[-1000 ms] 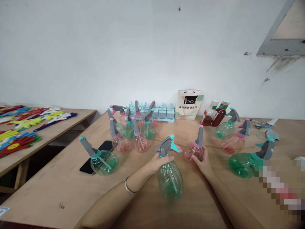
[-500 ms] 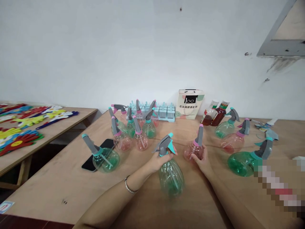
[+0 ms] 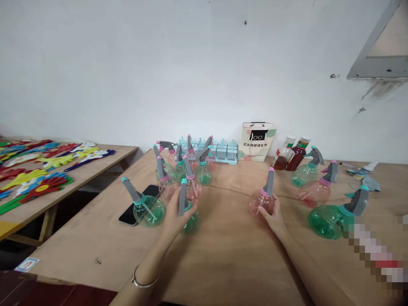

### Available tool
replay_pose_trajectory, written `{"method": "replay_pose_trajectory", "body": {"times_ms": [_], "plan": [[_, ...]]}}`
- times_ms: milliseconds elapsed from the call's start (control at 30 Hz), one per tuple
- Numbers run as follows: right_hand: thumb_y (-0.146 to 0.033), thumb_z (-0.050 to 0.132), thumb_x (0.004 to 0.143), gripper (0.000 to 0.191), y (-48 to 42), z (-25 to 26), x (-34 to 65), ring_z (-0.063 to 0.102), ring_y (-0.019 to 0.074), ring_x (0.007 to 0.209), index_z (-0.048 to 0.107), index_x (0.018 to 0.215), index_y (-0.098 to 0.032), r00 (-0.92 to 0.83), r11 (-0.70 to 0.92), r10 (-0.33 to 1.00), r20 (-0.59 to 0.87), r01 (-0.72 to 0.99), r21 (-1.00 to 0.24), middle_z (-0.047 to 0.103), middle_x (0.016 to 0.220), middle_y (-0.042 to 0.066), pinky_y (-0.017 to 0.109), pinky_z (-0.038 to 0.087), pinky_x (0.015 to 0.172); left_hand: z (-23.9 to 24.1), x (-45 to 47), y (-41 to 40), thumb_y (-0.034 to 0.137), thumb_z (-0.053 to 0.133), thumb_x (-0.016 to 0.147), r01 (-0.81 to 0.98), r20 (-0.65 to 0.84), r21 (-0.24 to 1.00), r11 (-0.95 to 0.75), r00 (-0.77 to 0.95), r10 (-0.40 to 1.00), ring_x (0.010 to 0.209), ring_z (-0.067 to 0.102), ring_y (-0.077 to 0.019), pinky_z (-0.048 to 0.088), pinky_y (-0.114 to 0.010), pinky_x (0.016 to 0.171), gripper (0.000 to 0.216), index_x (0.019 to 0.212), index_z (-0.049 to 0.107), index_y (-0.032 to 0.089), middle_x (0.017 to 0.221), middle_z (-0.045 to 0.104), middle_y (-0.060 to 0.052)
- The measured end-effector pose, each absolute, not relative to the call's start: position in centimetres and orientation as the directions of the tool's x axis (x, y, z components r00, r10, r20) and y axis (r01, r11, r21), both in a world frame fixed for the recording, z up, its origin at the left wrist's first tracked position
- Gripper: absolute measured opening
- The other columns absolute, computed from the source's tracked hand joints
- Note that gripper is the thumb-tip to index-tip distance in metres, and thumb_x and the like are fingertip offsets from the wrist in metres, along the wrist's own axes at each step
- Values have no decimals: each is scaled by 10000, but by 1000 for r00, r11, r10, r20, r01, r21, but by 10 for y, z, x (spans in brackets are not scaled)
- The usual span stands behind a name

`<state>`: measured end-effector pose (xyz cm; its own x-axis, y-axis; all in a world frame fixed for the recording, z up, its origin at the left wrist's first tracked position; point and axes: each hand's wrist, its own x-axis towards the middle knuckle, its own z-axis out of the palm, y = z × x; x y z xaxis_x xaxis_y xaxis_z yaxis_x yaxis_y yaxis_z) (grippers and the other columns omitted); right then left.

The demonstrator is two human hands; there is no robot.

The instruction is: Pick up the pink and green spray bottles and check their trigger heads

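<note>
My left hand (image 3: pixel 176 212) is wrapped round a green spray bottle (image 3: pixel 187 216) with a grey trigger head, standing it upright on the wooden table (image 3: pixel 223 255) beside a cluster of several green and pink spray bottles (image 3: pixel 183 170). My right hand (image 3: pixel 271 215) rests its fingers on a pink spray bottle (image 3: pixel 263 197) that stands upright in the middle of the table. A bracelet is on my left wrist.
A black phone (image 3: pixel 135 208) lies under a tilted green bottle (image 3: pixel 146 207). More bottles (image 3: pixel 331 216) lie at the right. Blue ice-pop moulds (image 3: pixel 219 151), a paper bag (image 3: pixel 256 141) and two brown bottles (image 3: pixel 290 155) stand by the wall. A side table (image 3: pixel 47 187) holds coloured hand clappers.
My left hand has carried the green bottle from the table's middle leftwards to the cluster and stood it upright. My right hand has stayed on the pink bottle.
</note>
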<state>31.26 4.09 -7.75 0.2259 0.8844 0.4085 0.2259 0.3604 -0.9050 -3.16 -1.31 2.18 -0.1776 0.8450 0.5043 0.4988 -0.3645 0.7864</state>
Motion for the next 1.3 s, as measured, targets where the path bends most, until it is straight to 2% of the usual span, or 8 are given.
{"method": "replay_pose_trajectory", "body": {"times_ms": [267, 500, 733, 867, 1000, 1100, 1200, 1300], "plan": [[-573, 757, 673, 725, 42, -81, 314, 581, 314, 1210, 450, 1246, -253, 230, 356, 883, 408, 237, -904, 580, 1269, 113, 538, 438, 1073, 4, -53, -5, 438, 799, 672, 591, 638, 747, -305, -506, 580, 926, 651, -218, 559, -394, 821, 848, 1363, 398, 154, 1193, 571, -134], [-575, 739, 693, 692, 40, -78, 312, 603, 299, 1177, 447, 1239, -267, 207, 384, 876, 435, 244, -890, 599, 1243, 102, 499, 479, 1034, -2, -53, 2, 468, 792, 679, 822, 816, 533, -203, -435, 381, 1221, 447, -321, 502, -503, 946, 880, 1366, 347, 144, 1310, 396, -191], [-582, 745, 691, 723, 40, -81, 312, 567, 307, 1241, 440, 1266, -269, 194, 364, 894, 404, 212, -907, 573, 1317, 115, 534, 426, 1085, -24, -63, 3, 640, 833, 480, 854, 863, 499, -146, -474, 175, 1151, 419, -362, 479, -576, 912, 1008, 1225, 316, 201, 1232, 332, -162], [-618, 723, 713, 758, 41, -85, 314, 522, 317, 1313, 438, 1331, -283, 117, 360, 918, 378, 153, -920, 566, 1370, 110, 570, 365, 1129, -25, -28, -17, 691, 803, 490, 897, 972, 182, -403, -227, -68, 1084, 488, -353, 505, -552, 844, 1020, 1275, 278, 306, 1216, 390, -109], [-683, 622, 783, 706, 37, -79, 314, 484, 312, 1361, 510, 1356, -285, -56, 418, 908, 414, 143, -897, 592, 1382, 94, 557, 323, 1164, 4, 39, -23, 504, 824, 615, 605, 840, 383, -698, 85, 535, 1281, 468, -372, 420, -546, 1047, 1006, 1421, 284, 239, 1374, 421, -168], [-706, 530, 836, 687, 32, -71, 316, 463, 309, 1383, 544, 1374, -280, -199, 463, 883, 426, 208, -862, 578, 1417, 98, 550, 318, 1170, 25, 76, 0, 538, 805, 636, 418, 543, 666, -618, 297, 786, 1413, 322, -411, 303, -592, 1119, 1164, 1514, 124, 191, 1522, 294, -234], [-655, 484, 895, 599, 26, -63, 316, 440, 302, 1402, 578, 1363, -292, -299, 506, 858, 417, 352, -788, 542, 1456, 92, 557, 305, 1174, 33, 93, 28, 524, 840, 596, 361, 359, 766, -531, 446, 820, 1455, 235, -420, 168, -607, 1158, 1249, 1541, 83, 220, 1585, 227, -217], [-540, 459, 956, 423, 21, -57, 312, 539, 285, 1316, 692, 1220, -305, -316, 542, 840, 440, 475, -694, 615, 1377, 83, 539, 410, 1115, 35, 98, 42, 491, 839, 619, 314, 364, 757, -572, 524, 770, 1399, 339, -386, 122, -579, 1158, 1140, 1528, 196, 246, 1519, 386, -179]]}}
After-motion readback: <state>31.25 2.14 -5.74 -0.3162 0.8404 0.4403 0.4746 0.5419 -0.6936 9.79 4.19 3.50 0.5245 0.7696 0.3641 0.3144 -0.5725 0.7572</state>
